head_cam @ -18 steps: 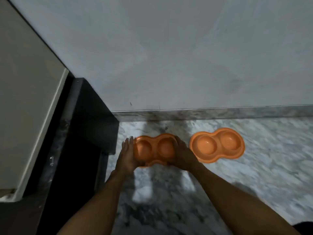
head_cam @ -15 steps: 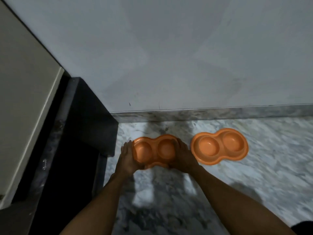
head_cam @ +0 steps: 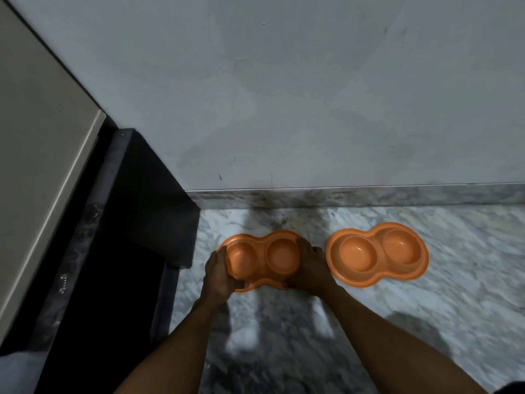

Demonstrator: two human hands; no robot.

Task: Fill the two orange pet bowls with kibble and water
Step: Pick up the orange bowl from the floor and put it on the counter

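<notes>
Two orange double pet bowls are on the marble floor near the wall. My left hand grips the left end of the left bowl, and my right hand grips its right end. That bowl tilts slightly, its near edge towards me. Both of its cups look empty. The right bowl lies flat on the floor beside my right hand, and its two cups look empty too. No kibble or water is in view.
A grey wall with a marble skirting runs behind the bowls. A black cabinet side and a beige panel stand at the left. Marble floor stretches to the right and towards me.
My left hand has curled round the left end of the bowl, where its fingers were straighter before. The bowl has shifted a little and tilted towards me.
</notes>
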